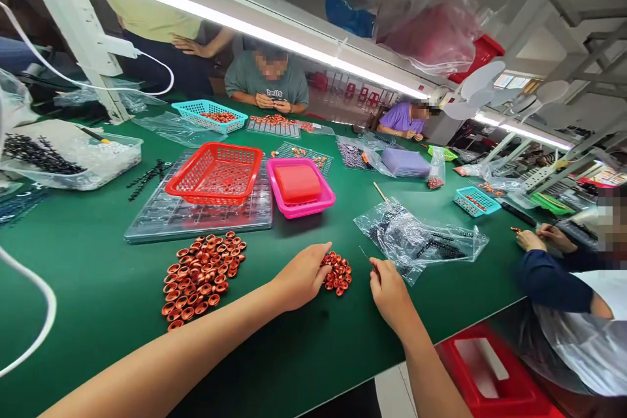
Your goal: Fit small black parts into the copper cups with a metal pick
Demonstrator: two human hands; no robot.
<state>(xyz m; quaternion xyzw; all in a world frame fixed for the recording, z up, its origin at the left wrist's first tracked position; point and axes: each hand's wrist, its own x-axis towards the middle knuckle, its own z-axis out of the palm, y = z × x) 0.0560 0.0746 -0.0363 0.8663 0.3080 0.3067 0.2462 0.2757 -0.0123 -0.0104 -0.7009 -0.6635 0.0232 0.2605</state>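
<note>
My left hand (pixel 301 276) rests on the green table (pixel 98 300), its fingers curled onto a small pile of copper-coloured rings (pixel 339 273). Whether it holds one is hidden. My right hand (pixel 389 287) is just right of that pile, pinched on a thin dark pin (pixel 365 254) that points up and left. A much larger heap of the same copper rings (pixel 202 276) lies to the left of my left forearm.
Behind the rings lie a clear moulded tray (pixel 196 215), a red basket (pixel 215 173) and a pink basket with a red lid (pixel 300 187). A plastic bag of black parts (pixel 421 238) lies right. Co-workers sit across and at right (pixel 563 268).
</note>
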